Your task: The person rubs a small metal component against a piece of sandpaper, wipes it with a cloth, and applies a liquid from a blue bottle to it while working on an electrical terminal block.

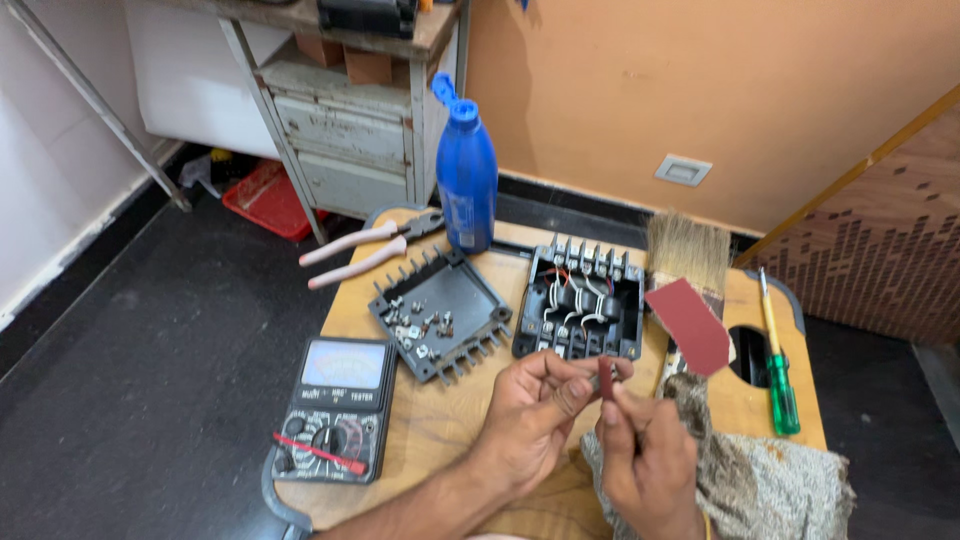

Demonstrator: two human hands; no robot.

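Observation:
My left hand [535,405] and my right hand [645,455] meet over the near edge of a small wooden table [440,420]. The right hand pinches a small reddish strip of sandpaper [605,378] against something tiny held in the left hand's fingertips; that item is hidden. Just beyond the hands sits an open black electrical box [580,300] with coils and wires inside. To its left lies its black lid [438,310], holding several loose screws.
An analogue multimeter [335,408] lies at the left front. Pliers [365,248] and a blue bottle [466,175] stand at the back. A brush [688,252], a red sandpaper sheet [690,325], a green screwdriver [778,365] and a grey cloth [760,480] are at the right.

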